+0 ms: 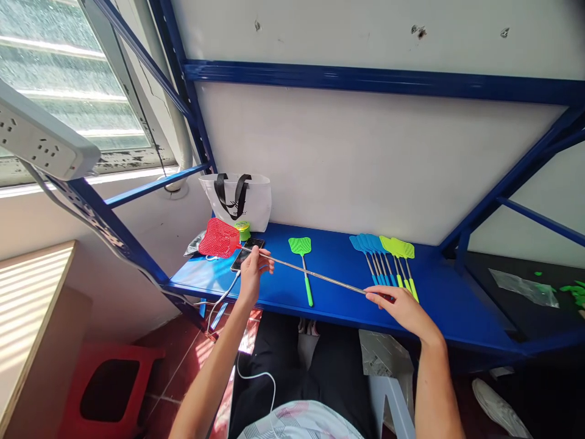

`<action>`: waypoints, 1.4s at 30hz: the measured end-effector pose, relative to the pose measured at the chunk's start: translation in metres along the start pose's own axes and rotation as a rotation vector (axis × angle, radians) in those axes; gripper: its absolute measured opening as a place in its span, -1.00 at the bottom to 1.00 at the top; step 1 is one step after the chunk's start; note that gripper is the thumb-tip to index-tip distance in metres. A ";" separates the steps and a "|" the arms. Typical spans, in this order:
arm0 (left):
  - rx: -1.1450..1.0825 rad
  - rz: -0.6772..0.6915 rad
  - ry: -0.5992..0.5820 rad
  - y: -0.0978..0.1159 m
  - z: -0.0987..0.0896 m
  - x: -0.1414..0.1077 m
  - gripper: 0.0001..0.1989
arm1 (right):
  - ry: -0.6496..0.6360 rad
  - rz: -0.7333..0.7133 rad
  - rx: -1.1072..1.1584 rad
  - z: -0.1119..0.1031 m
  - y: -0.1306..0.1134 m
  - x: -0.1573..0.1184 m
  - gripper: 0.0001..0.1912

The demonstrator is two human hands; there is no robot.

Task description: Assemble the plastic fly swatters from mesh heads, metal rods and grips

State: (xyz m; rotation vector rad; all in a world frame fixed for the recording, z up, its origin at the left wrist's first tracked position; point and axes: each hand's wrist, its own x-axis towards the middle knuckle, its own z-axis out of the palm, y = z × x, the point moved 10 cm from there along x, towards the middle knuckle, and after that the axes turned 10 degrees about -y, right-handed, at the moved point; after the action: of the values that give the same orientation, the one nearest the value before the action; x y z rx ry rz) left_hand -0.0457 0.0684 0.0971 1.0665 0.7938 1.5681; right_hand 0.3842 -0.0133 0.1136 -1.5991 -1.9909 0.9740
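A red fly swatter [220,238] with a long, thin metal rod is held across in front of me above the blue table. My left hand [254,268] pinches the rod close to the red head. The handle end lies in my right hand [397,305], whose fingers close around it and hide most of the grip. Below the rod, a green fly swatter [300,246] lies on the table by itself. To the right, several blue fly swatters [368,244] and several yellow-green fly swatters [398,247] lie side by side, heads toward the wall.
A white bag [256,201] with black handles stands at the back left, beside a green round container [242,230]. A phone [247,253] with a white cable lies by my left hand. Blue frame bars [365,81] rise around the table [274,292]. A red stool [107,390] stands lower left.
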 end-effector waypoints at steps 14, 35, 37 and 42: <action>0.048 -0.199 -0.373 -0.061 0.101 -0.042 -0.26 | 0.142 -0.274 -0.057 0.085 -0.085 0.036 -0.63; 0.031 -0.182 -0.455 -0.052 0.104 -0.040 -0.39 | 0.132 -0.264 0.074 0.105 -0.092 0.039 -0.50; 0.016 -0.202 -0.471 -0.057 0.109 -0.044 -0.39 | 0.133 -0.271 0.078 0.108 -0.093 0.039 -0.49; 0.022 -0.184 -0.460 -0.058 0.108 -0.045 -0.39 | 0.130 -0.284 0.023 0.119 -0.095 0.043 -0.47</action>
State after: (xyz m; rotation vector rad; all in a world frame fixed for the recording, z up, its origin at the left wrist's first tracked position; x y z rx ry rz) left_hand 0.0794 0.0360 0.0769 1.2707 0.5734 1.1020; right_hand 0.2263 -0.0131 0.0979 -1.2862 -2.0379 0.7609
